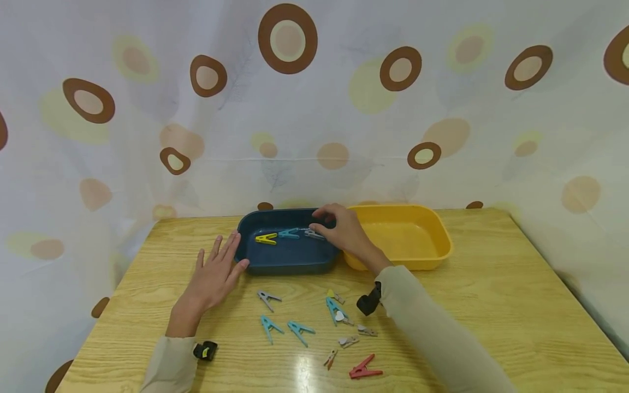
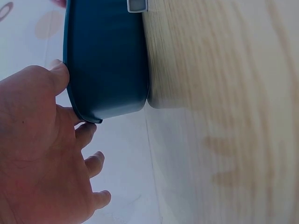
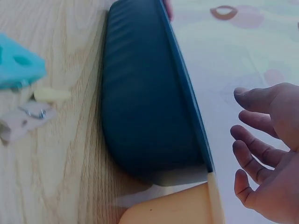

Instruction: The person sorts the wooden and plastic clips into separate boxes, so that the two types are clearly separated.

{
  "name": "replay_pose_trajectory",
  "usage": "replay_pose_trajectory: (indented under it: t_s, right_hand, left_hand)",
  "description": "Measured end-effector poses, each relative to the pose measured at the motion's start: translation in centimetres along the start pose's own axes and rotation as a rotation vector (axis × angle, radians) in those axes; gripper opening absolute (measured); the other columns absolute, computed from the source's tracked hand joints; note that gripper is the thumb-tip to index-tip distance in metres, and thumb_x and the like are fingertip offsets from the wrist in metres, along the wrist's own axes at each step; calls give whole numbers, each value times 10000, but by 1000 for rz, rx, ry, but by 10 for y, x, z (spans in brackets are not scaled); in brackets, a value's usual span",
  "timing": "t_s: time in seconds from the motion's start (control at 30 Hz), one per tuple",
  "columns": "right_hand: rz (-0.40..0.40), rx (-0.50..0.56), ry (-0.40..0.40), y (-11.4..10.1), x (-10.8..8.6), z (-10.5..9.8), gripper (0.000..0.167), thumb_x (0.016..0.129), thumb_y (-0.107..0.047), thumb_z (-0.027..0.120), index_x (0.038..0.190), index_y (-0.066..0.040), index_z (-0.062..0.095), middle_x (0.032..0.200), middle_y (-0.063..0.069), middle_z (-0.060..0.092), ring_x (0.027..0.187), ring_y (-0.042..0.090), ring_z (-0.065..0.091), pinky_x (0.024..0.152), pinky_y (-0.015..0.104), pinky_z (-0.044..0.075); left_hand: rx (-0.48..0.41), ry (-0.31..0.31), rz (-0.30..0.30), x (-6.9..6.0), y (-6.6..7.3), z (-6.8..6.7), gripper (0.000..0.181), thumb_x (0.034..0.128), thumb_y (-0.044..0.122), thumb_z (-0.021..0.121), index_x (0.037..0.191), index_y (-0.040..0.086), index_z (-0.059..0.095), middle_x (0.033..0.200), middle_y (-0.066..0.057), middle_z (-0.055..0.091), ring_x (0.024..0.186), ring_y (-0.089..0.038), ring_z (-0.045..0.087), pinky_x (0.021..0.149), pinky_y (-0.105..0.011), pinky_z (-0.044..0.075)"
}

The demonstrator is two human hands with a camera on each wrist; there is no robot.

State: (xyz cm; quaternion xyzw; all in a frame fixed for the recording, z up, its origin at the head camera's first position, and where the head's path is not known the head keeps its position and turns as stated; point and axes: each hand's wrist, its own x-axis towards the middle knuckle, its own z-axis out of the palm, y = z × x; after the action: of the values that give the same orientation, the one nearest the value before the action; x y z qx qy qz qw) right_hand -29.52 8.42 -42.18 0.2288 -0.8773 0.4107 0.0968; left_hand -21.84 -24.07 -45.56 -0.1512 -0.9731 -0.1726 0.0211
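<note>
In the head view a dark blue tray [image 1: 290,267] holds a yellow clothespin [image 1: 266,238], a blue one [image 1: 288,233] and a grey one [image 1: 313,234]. My left hand [image 1: 211,281] touches the tray's left end with fingers spread; in the left wrist view the hand [image 2: 44,144] has its thumb at the rim of the blue tray [image 2: 107,60]. Over the tray's right end is my right hand [image 1: 344,232], its fingers loosely bent near the grey clothespin. The right wrist view shows that hand [image 3: 268,149] with nothing between its fingers, beside the blue tray [image 3: 145,93].
A yellow tray [image 1: 398,264] adjoins the blue one on the right. On the wooden table [image 1: 496,305] in front lie a grey clothespin [image 1: 268,299], several blue ones [image 1: 300,331], small heart-decorated ones [image 1: 348,341] and a red one [image 1: 365,368]. A patterned cloth [image 1: 314,131] hangs behind.
</note>
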Motion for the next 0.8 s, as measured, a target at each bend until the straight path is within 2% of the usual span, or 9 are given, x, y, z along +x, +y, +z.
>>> replay_pose_trajectory:
  t_s: [0.2, 0.4, 0.63, 0.8]
  right_hand:
    - [-22, 83, 18, -8, -13, -1, 283, 945, -185, 770, 1174, -21, 732, 1164, 118, 702, 993, 301, 636, 891, 496, 541]
    - [-42, 191, 30, -18, -28, 1, 242, 948, -188, 766, 1165, -85, 738, 1111, 73, 723, 943, 231, 630, 828, 471, 549]
    - [-85, 234, 65, -33, -45, 3, 245, 936, -169, 776, 1168, -98, 746, 1088, 84, 719, 898, 201, 607, 729, 413, 509]
    - [-70, 262, 85, -41, -57, 11, 249, 935, -166, 776, 1172, -100, 740, 1078, 86, 712, 886, 182, 601, 717, 426, 499]
  left_hand:
    - [-5, 0, 3, 0, 0, 0, 705, 1114, 485, 332, 1655, 78, 133, 1713, -114, 117, 1564, -401, 39, 1169, -715, 14]
    - [-6, -2, -1, 0, 0, -1, 706, 1115, 489, 325, 1656, 82, 126, 1713, -117, 116, 1562, -407, 44, 1169, -716, 13]
    - [-12, -6, -3, -1, 3, -2, 704, 1116, 484, 323, 1655, 76, 127, 1712, -125, 116, 1561, -411, 37, 1167, -718, 7]
    - [-9, -7, -1, -1, 3, -3, 706, 1116, 486, 322, 1654, 73, 129, 1711, -128, 120, 1560, -415, 45, 1167, -718, 10]
